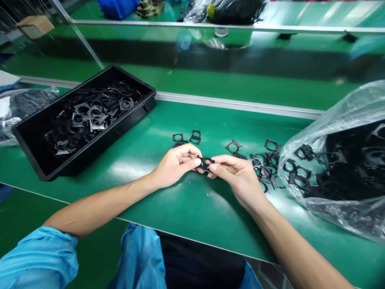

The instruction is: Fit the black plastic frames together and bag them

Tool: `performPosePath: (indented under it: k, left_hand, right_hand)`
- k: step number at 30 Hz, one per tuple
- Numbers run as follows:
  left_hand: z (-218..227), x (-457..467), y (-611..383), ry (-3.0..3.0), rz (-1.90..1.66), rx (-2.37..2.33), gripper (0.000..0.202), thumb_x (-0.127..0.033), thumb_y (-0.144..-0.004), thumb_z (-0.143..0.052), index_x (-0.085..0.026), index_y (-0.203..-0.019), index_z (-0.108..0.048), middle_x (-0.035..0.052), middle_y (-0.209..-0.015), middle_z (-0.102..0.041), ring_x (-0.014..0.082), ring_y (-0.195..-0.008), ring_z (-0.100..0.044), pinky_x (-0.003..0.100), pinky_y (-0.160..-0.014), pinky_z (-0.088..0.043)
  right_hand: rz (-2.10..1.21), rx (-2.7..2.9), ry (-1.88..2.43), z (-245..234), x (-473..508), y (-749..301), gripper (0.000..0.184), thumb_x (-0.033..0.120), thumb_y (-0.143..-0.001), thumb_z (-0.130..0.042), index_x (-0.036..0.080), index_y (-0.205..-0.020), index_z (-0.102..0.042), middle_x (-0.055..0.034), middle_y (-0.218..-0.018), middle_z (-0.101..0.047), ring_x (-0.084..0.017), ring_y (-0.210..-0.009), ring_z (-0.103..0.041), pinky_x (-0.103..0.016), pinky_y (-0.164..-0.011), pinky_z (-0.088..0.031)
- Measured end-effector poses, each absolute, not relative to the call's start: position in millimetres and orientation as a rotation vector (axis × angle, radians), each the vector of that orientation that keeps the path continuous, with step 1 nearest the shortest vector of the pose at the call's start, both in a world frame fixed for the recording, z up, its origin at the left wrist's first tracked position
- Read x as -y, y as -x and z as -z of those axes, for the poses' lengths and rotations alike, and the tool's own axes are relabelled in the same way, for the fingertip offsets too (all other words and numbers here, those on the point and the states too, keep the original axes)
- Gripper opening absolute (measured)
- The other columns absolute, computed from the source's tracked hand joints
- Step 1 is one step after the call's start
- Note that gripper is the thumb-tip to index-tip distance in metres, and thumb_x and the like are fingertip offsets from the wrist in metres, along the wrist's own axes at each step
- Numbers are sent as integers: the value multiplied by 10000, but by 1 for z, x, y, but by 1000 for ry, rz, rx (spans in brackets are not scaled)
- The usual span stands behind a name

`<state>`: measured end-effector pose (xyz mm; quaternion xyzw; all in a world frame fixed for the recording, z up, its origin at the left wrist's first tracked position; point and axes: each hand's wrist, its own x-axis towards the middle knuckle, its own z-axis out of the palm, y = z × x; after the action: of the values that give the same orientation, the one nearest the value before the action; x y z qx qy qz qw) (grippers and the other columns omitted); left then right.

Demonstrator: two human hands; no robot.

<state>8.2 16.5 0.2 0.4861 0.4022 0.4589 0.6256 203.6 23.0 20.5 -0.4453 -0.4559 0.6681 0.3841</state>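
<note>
Fingertips (197,161) of my left grip (172,167) and right grip (240,174) clamp opposite ends of one black ring-holed frame (205,165), over the green surface (207,208). If they twist unevenly, it could bend or slip loose. Farther right, loose frames (267,172) lie beside the clear plastic bag (339,216); a careless nudge could scatter them.

We're in a factory or workshop here, right up at a green workbench (144,208)! Look at the bulk: identical black frame parts (98,114) heaped in a big black tray (144,110), more crowding a clear plastic bag (337,108). Above runs a metal-edged shelf (168,24) carrying a blue bin (117,8), and there's a blue work sleeve (39,257), too!
</note>
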Motion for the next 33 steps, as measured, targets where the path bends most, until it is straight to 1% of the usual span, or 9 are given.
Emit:
performPosePath:
  k: [3, 6, 10, 13, 18, 23, 27, 30, 33]
  left_hand:
    - [1, -16, -9, -1165, -1061, -951, 311, -431, -852, -767, -155, -878, -626, 4, -767, -694, 124, -685, -727, 218, -665, -586]
    - [0, -15, -8, -1210, -1056, -967, 257, -382, -877, -742, -158, -885, -618, 1, -761, -692, 110, -665, -707, 214, -668, -574]
    - [-2, -15, -7, -1260, -1053, -998, 183, -312, -890, -718, -157, -883, -621, -15, -714, -659, 95, -623, -671, 206, -645, -549]
    - [-1, -15, -7, -1277, -1058, -1018, 166, -296, -887, -716, -156, -879, -628, -15, -706, -654, 97, -613, -661, 213, -641, -546]
    - [4, -16, -7, -1284, -1078, -1031, 144, -274, -874, -715, -148, -928, -671, 20, -773, -709, 123, -674, -701, 235, -678, -576]
    - [7, -16, -6, -1429, -1123, -1032, 111, -242, -863, -712, -162, -938, -700, 24, -805, -726, 141, -736, -711, 238, -687, -581]
    - [8, -15, -7, -1535, -1175, -1060, 68, -225, -880, -682, -169, -910, -705, 35, -894, -748, 154, -839, -721, 261, -796, -598]
    - [7, -15, -7, -1579, -1185, -1065, 70, -223, -904, -657, -171, -923, -700, 36, -913, -751, 157, -871, -725, 274, -849, -596]
    - [5, -14, -5, -1619, -1170, -1061, 58, -216, -926, -634, -177, -940, -674, 26, -900, -738, 145, -842, -718, 259, -831, -587]
  right_hand:
    - [-1671, 1164, 1147, -20, -23, -203, 364, 484, -595, -941, 197, -765, -794, -25, -745, -754, -131, -590, -636, -300, -638, -568]
    - [-1641, 1206, 1160, -20, -23, -204, 345, 481, -612, -933, 198, -761, -804, -22, -722, -747, -131, -583, -626, -296, -623, -563]
    - [-1622, 1266, 1132, -19, -22, -207, 299, 453, -668, -914, 198, -786, -810, -7, -653, -720, -129, -572, -625, -286, -616, -550]
    - [-1589, 1305, 1144, -18, -22, -208, 299, 447, -711, -890, 186, -835, -813, -17, -647, -727, -147, -580, -657, -301, -630, -569]
    - [-1493, 1386, 1178, -13, -22, -209, 276, 416, -795, -830, 172, -923, -813, -31, -658, -741, -168, -585, -687, -314, -634, -594]
    - [-1189, 1681, 1119, -11, -23, -210, 169, 309, -915, -707, 199, -946, -832, -53, -774, -767, -186, -699, -712, -323, -692, -595]
    - [-954, 1865, 1058, -15, -22, -211, 183, 221, -949, -653, 232, -978, -834, -60, -909, -799, -199, -814, -730, -336, -793, -598]
    - [-894, 1907, 1025, -17, -21, -210, 201, 192, -960, -636, 235, -994, -828, -61, -959, -804, -201, -841, -738, -332, -811, -596]
    - [-892, 1913, 1018, -16, -19, -210, 207, 178, -964, -628, 228, -1021, -821, -59, -941, -800, -191, -813, -733, -320, -788, -589]
